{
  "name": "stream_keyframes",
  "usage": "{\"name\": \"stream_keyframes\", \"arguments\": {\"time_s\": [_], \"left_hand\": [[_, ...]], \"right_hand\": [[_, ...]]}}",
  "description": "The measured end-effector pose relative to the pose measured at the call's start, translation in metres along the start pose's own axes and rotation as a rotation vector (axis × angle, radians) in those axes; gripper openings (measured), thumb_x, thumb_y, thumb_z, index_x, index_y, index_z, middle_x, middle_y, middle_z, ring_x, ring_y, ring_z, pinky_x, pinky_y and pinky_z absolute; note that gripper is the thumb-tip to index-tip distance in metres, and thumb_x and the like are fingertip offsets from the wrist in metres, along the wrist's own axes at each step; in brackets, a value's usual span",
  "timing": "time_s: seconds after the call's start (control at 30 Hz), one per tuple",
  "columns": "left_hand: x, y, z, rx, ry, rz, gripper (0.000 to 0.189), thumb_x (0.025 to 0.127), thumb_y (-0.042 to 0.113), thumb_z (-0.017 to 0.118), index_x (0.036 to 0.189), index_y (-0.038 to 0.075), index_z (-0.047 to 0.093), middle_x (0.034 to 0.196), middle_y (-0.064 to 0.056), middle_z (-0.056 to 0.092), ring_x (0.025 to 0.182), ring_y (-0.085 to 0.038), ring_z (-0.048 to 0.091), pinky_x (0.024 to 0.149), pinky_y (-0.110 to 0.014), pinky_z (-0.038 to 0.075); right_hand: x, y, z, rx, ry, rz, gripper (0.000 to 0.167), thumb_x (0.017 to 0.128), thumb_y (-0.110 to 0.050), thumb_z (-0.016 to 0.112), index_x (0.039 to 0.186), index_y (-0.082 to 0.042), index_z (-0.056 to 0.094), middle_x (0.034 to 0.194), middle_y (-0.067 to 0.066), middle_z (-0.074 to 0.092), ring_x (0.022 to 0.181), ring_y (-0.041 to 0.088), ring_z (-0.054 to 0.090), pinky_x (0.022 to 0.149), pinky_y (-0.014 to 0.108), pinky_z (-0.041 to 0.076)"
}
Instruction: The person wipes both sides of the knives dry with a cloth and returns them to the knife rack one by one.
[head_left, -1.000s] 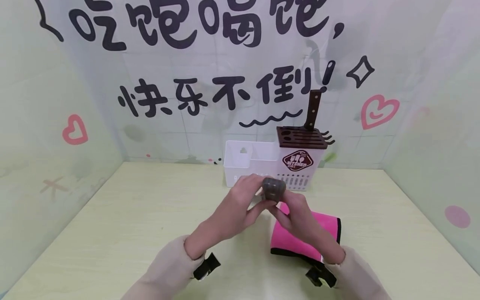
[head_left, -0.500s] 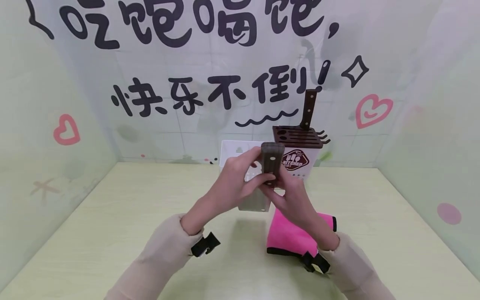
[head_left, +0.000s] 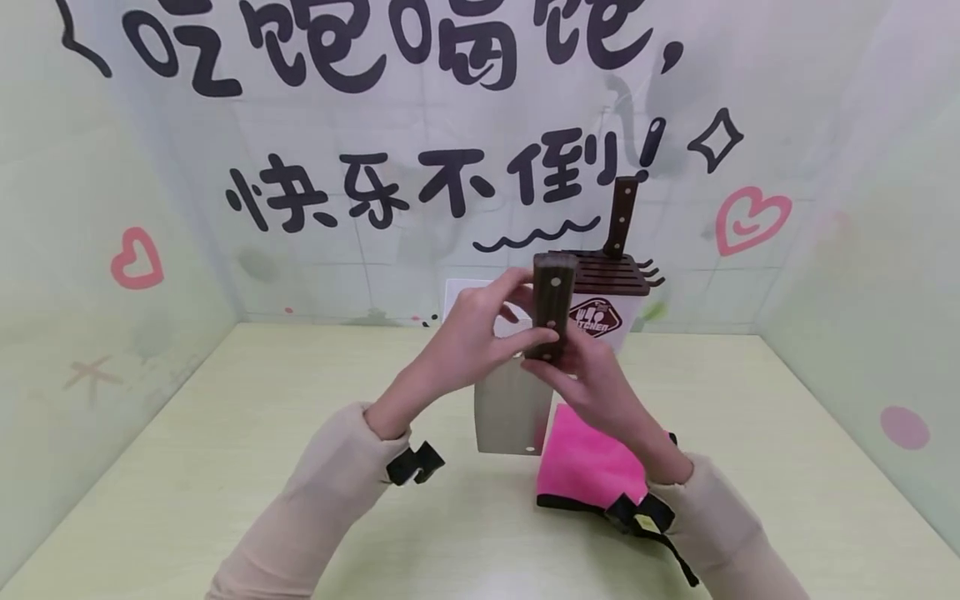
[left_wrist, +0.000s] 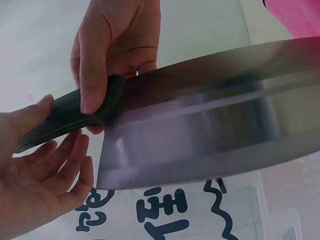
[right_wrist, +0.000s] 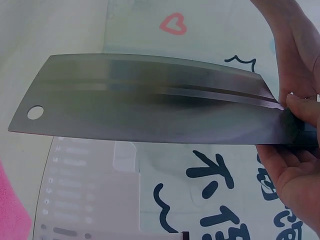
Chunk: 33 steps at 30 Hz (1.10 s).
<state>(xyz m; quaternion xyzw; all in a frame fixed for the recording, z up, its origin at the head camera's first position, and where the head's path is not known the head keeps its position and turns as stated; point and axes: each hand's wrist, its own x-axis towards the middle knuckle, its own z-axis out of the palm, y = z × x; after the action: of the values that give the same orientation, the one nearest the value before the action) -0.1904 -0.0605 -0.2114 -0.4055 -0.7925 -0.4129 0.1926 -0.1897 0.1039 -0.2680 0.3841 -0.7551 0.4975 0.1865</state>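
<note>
A cleaver with a dark riveted handle [head_left: 553, 300] and a broad steel blade [head_left: 513, 412] is held above the table, handle up and blade hanging down. My left hand [head_left: 468, 333] pinches the handle between thumb and fingers, nearer its butt end in the left wrist view. My right hand [head_left: 596, 379] grips the same handle close to the blade; its thumb [left_wrist: 94, 92] lies across the handle there. The blade [right_wrist: 150, 102] shows its full side in the right wrist view, with a round hole near the tip corner.
Pink cloth with black edging [head_left: 588, 467] lies on the table [head_left: 225, 450] below my right forearm. Behind my hands stands a white utensil holder [head_left: 626, 333] with a slotted brown top, from which a brown-handled tool [head_left: 621, 217] sticks up. Printed walls enclose the table.
The cleaver has risen and its handle has tipped, so its side faces the head camera and the blade shows below. Both hands have moved up with it, gripping throughout.
</note>
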Motion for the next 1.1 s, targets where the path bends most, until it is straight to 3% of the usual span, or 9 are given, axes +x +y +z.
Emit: {"name": "stream_keyframes", "arguments": {"time_s": [0.13,0.4,0.7,0.93,1.1], "left_hand": [[-0.002,-0.003,-0.006,-0.001,0.031,-0.043,0.040,0.076,0.014,0.070,0.110,0.001,0.053,0.095,-0.008,0.064,0.086,-0.014,0.059,0.072,-0.023,0.048],[-0.015,-0.018,-0.014,-0.084,0.204,-0.145,0.018,0.083,0.009,0.061,0.099,0.000,0.059,0.093,-0.010,0.063,0.086,-0.015,0.058,0.074,-0.026,0.050],[-0.031,-0.045,0.000,-0.106,0.190,-0.284,0.020,0.085,0.011,0.059,0.102,0.000,0.058,0.096,-0.010,0.063,0.089,-0.018,0.059,0.072,-0.031,0.050],[-0.040,-0.067,0.012,-0.092,0.193,-0.329,0.018,0.086,0.010,0.058,0.099,-0.002,0.058,0.094,-0.013,0.064,0.088,-0.023,0.060,0.070,-0.034,0.051],[-0.040,-0.076,0.015,-0.075,0.196,-0.358,0.018,0.085,0.009,0.058,0.098,-0.004,0.058,0.093,-0.015,0.064,0.088,-0.024,0.060,0.070,-0.036,0.051]], "right_hand": [[0.003,0.001,-0.009,0.008,0.005,0.047,0.032,0.077,0.006,0.062,0.107,0.005,0.050,0.090,0.015,0.060,0.070,0.016,0.058,0.064,0.025,0.052],[0.013,0.005,-0.040,0.098,0.061,0.116,0.022,0.085,0.006,0.052,0.106,0.008,0.045,0.092,0.014,0.055,0.077,0.013,0.053,0.068,0.018,0.046],[0.026,0.006,-0.078,0.235,0.168,0.196,0.019,0.090,-0.005,0.049,0.108,-0.005,0.044,0.093,0.003,0.056,0.081,0.015,0.048,0.068,0.019,0.043],[0.045,0.000,-0.100,0.356,0.282,0.265,0.025,0.089,-0.007,0.051,0.111,-0.005,0.041,0.095,0.006,0.052,0.085,0.015,0.048,0.072,0.019,0.042],[0.063,-0.003,-0.111,0.375,0.349,0.275,0.026,0.088,-0.008,0.053,0.111,-0.006,0.041,0.095,0.007,0.050,0.086,0.016,0.047,0.076,0.020,0.039]]}}
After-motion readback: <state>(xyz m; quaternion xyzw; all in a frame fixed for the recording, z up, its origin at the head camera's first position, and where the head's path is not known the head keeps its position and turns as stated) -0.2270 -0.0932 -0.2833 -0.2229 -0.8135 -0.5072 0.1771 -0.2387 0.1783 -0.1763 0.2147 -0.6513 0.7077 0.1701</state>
